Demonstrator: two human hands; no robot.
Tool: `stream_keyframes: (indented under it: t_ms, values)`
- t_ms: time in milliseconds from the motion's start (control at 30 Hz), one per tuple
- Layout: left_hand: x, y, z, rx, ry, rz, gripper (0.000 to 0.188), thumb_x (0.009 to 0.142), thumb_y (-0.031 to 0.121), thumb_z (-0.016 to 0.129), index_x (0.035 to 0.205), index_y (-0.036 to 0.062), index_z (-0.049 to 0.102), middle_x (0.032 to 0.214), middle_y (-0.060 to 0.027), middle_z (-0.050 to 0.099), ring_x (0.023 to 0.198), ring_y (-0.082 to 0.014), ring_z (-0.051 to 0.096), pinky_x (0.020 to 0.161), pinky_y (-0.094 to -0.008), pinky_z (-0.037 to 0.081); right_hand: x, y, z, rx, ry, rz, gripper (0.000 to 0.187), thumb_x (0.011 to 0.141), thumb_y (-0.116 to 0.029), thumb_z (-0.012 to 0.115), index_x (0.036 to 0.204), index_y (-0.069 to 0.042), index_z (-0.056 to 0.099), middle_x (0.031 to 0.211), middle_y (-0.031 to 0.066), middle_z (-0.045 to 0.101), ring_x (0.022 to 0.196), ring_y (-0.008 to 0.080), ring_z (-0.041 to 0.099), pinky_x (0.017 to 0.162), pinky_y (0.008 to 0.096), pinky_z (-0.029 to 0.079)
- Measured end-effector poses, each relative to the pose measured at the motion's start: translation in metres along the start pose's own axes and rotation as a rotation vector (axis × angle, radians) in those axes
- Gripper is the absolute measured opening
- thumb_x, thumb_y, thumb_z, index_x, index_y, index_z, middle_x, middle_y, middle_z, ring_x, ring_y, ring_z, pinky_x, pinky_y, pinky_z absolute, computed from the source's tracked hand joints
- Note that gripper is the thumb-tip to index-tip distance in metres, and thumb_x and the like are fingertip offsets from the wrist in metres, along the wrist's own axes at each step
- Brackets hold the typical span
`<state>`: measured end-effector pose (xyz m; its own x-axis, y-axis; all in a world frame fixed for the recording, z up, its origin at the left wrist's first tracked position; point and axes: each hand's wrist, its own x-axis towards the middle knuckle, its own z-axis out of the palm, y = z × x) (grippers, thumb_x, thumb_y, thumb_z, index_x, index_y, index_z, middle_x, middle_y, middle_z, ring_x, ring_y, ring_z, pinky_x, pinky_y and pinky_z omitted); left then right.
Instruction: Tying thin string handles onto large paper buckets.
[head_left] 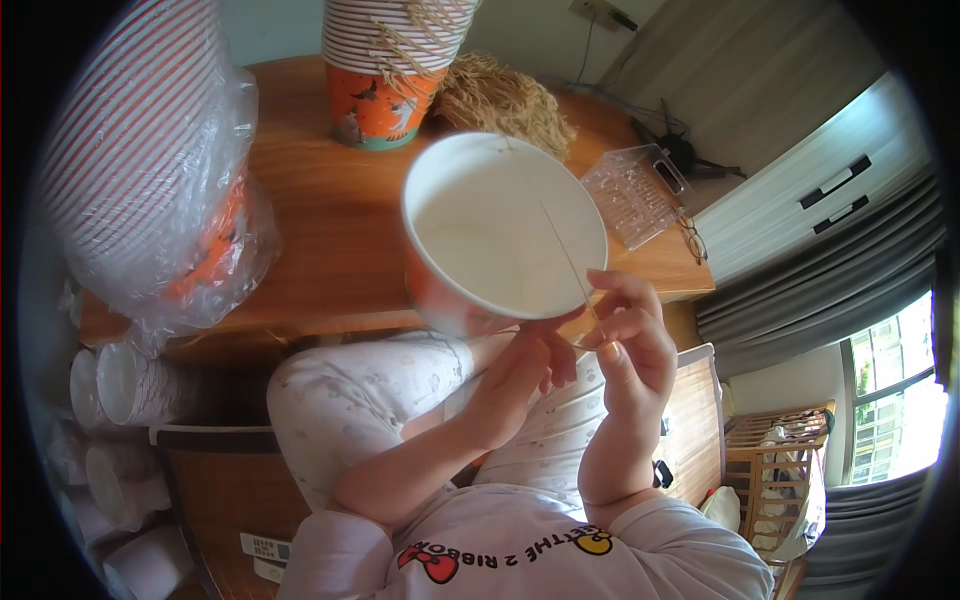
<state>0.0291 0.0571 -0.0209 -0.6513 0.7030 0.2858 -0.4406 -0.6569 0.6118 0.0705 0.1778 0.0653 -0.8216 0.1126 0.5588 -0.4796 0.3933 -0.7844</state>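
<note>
A paper bucket (pixel 485 240) tilts toward the person near the bench (pixel 320 220) edge. Its cord (pixel 553 222) apparently meets the far rim; the near end, seemingly unfastened, lies in the pinched grip of the right hand (pixel 638 350). The left hand (pixel 515 380) is beneath, closure unclear. Stacked buckets (pixel 380 105) behind appear corded; loose cords (pixel 505 105) remain.
</note>
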Motion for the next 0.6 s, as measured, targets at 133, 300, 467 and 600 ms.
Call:
stream_keyframes:
  t_ms: [133,300,467,600]
  values:
    - [-0.001,0.009,0.0,-0.001,0.073,0.044,0.037,0.108,0.027,0.034,0.124,0.0008,0.054,0.082,-0.0004,0.052,0.075,-0.0092,0.046,0.072,-0.0234,0.038,-0.006,0.005,-0.004,0.039,0.007,0.058,0.019,0.085,-0.019,0.073,0.082,-0.003,0.065,0.129,0.0161,0.054,0.097,0.0166,0.051,0.089,0.0298,0.04]
    - [-0.007,0.011,0.0,0.011,0.154,0.184,0.039,0.108,0.028,0.033,0.123,-0.001,0.054,0.075,-0.0017,0.052,0.07,-0.0101,0.047,0.071,-0.0233,0.039,-0.009,0.014,-0.012,-0.052,0.05,0.06,0.02,0.081,-0.02,0.076,0.082,-0.004,0.065,0.131,0.0151,0.053,0.107,0.0187,0.046,0.095,0.032,0.034]
    - [-0.008,0.019,-0.006,0.23,0.207,0.55,0.037,0.107,0.029,0.034,0.114,-0.0007,0.055,0.085,-0.0057,0.056,0.067,-0.0103,0.048,0.065,-0.0254,0.041,-0.009,0.021,-0.019,-0.204,0.155,0.085,0.017,0.083,-0.015,0.072,0.083,-0.002,0.062,0.125,0.0173,0.057,0.116,0.0245,0.051,0.097,0.0345,0.036]
    - [-0.008,0.027,-0.013,0.274,0.207,0.714,0.031,0.106,0.025,0.034,0.097,0.0034,0.054,0.084,-0.0061,0.057,0.064,-0.01,0.045,0.064,-0.0246,0.039,-0.008,0.029,-0.028,-0.335,0.212,0.068,0.011,0.083,-0.008,0.068,0.082,-0.001,0.06,0.122,0.0148,0.06,0.112,0.0241,0.053,0.096,0.0342,0.038]
